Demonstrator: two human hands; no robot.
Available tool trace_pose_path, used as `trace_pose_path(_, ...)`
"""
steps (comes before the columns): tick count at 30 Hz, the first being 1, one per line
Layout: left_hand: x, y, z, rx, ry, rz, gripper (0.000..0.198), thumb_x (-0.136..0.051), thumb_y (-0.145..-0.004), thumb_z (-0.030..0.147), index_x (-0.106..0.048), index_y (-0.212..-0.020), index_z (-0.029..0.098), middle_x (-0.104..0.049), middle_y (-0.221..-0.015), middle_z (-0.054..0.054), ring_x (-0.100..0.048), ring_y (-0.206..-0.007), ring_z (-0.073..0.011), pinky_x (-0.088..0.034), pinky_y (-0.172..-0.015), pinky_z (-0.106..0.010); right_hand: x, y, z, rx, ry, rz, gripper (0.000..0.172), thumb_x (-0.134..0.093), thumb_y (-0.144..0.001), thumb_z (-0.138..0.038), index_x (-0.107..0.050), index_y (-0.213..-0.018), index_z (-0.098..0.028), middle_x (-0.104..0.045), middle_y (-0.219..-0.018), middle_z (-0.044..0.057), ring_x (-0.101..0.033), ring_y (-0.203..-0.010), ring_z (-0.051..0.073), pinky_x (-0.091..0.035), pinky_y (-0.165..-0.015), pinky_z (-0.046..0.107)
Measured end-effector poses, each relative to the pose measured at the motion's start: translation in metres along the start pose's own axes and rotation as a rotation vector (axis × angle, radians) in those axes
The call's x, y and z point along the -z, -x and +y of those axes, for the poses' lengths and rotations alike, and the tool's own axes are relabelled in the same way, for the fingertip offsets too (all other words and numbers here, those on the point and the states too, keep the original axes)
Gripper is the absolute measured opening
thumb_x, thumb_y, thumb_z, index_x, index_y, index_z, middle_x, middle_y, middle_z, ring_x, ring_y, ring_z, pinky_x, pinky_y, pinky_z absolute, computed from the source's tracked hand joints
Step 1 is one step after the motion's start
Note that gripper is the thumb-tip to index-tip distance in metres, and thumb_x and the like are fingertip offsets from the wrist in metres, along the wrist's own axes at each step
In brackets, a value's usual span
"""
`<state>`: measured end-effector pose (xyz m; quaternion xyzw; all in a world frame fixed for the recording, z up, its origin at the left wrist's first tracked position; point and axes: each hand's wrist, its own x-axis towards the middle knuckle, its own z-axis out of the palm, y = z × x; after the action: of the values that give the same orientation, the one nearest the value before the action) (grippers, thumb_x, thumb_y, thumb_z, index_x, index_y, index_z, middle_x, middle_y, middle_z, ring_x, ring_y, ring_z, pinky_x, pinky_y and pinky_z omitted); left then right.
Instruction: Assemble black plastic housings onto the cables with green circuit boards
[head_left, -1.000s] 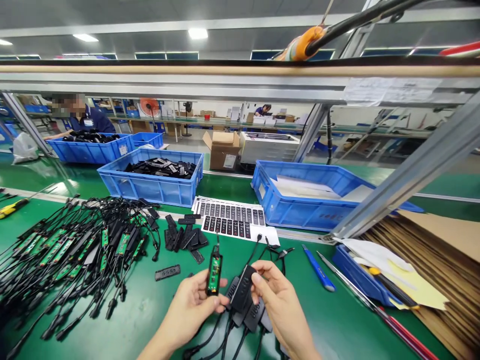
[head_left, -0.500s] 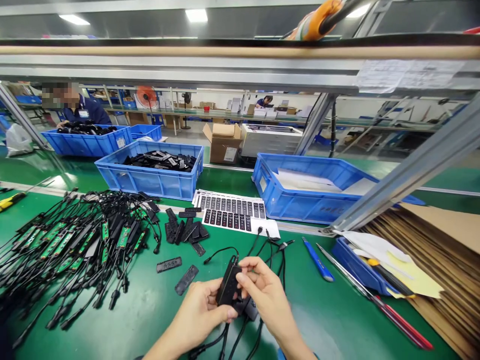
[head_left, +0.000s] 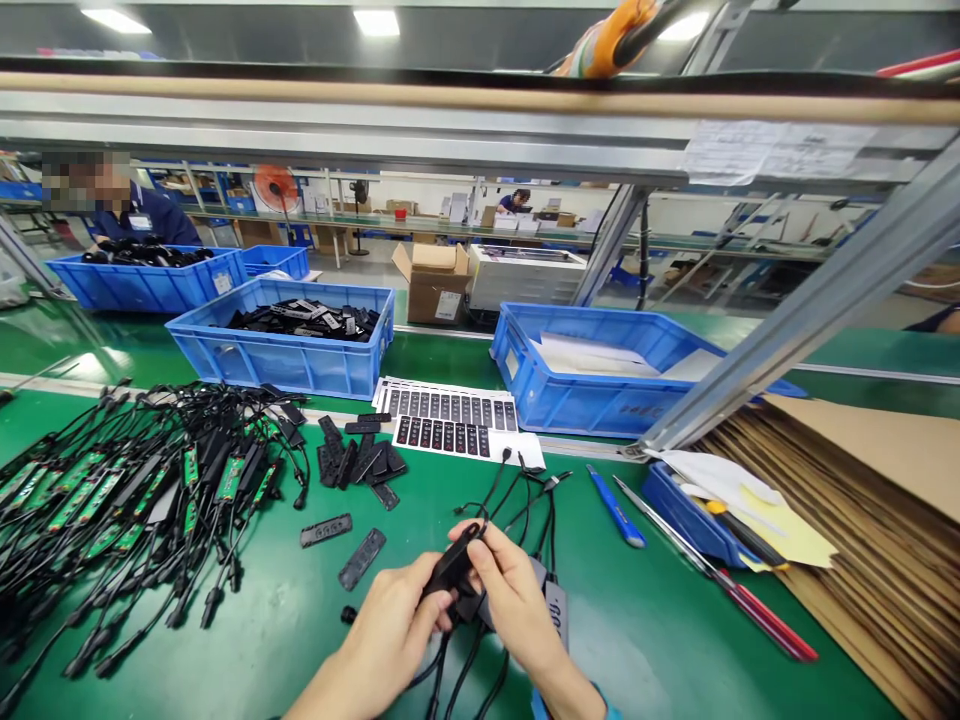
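Low in the middle of the view, a small black plastic case (head_left: 452, 562) with a cable is held tilted on its narrow side. My left hand (head_left: 386, 620) grips its lower end, fingers closed around it. At the upper end, my right hand (head_left: 514, 590) pinches the case between thumb and fingers. Behind and below my right hand lie black cased units with cables (head_left: 556, 608), partly hidden. Left of the hands are two loose black covers (head_left: 326, 530) on the green table (head_left: 285, 640), and a small pile of similar covers (head_left: 360, 460) lies farther back.
At left spreads a heap of cabled green circuit boards (head_left: 229, 480). A sheet of black labels (head_left: 442, 435) lies before blue bins (head_left: 292, 370). To the right are a blue knife (head_left: 615, 508), a red-handled tool (head_left: 765, 615), a small blue tray (head_left: 686, 520) and stacked cardboard (head_left: 862, 580). A co-worker (head_left: 146, 215) sits beyond.
The black case has been turned from its broad face onto its narrow side, still in both hands. My right hand has shifted slightly left and down, uncovering a labelled unit. The whole view has shifted a little.
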<state>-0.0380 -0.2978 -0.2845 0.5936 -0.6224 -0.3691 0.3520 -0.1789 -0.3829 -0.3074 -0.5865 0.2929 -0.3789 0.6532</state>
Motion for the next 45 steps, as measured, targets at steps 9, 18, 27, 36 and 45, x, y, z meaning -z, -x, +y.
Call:
trace_pose_path(9, 0.004, -0.020, -0.007, 0.195, 0.012, 0.021, 0.030, -0.067, -0.080, 0.022, -0.059, -0.108, 0.021, -0.054, -0.075, 0.005, -0.053, -0.058, -0.0101, -0.042, -0.057, -0.020, 0.065, -0.036, -0.039, 0.127, -0.104, 0.359, 0.040, -0.075, -0.075, -0.048, -0.053, -0.097, -0.022, -0.057, -0.076, 0.000, -0.045, -0.053, 0.009, -0.035, -0.040, 0.018)
trace_pose_path(18, -0.032, -0.030, 0.011, 0.137, -0.527, -0.189, 0.047, -0.073, -0.079, 0.038, -0.056, -0.121, 0.024, -0.059, -0.116, -0.007, -0.064, -0.098, -0.0288, -0.054, -0.085, -0.044, 0.140, -0.046, 0.018, -0.076, 0.543, 0.363, 0.063, -0.064, -0.069, -0.061, -0.048, -0.112, -0.017, -0.064, -0.085, 0.010, -0.064, -0.060, 0.024, -0.051, -0.045, 0.033)
trace_pose_path(27, 0.114, -0.062, -0.048, 0.477, -0.931, 0.338, 0.031, -0.036, -0.093, 0.009, -0.054, -0.117, 0.012, -0.061, -0.109, -0.017, -0.062, -0.105, -0.0282, -0.051, -0.085, -0.039, 0.091, -0.047, -0.006, 0.241, 1.036, 0.337, 0.050, -0.046, -0.085, -0.054, -0.056, -0.120, -0.020, -0.062, -0.100, 0.010, -0.056, -0.054, 0.017, -0.048, -0.058, 0.036)
trace_pose_path(36, 0.155, -0.091, -0.124, 0.538, -0.690, 0.474, 0.033, -0.064, -0.085, 0.031, -0.056, -0.113, 0.016, -0.071, -0.091, -0.009, -0.067, -0.093, -0.0243, -0.050, -0.079, -0.030, 0.031, -0.048, 0.009, 0.241, 0.799, 0.035, 0.033, -0.050, -0.089, -0.042, -0.062, -0.111, -0.021, -0.061, -0.087, 0.006, -0.052, -0.056, 0.016, -0.041, -0.048, 0.030)
trace_pose_path(45, 0.122, -0.071, -0.076, 0.182, -0.404, 0.605, 0.020, -0.051, -0.090, 0.023, -0.064, -0.104, 0.016, -0.070, -0.097, -0.005, -0.065, -0.080, -0.0132, -0.050, -0.076, -0.023, 0.006, -0.038, 0.009, -0.069, 0.391, -0.221, 0.046, -0.050, -0.088, -0.055, -0.066, -0.105, -0.016, -0.062, -0.088, 0.010, -0.055, -0.063, 0.017, -0.043, -0.047, 0.026)
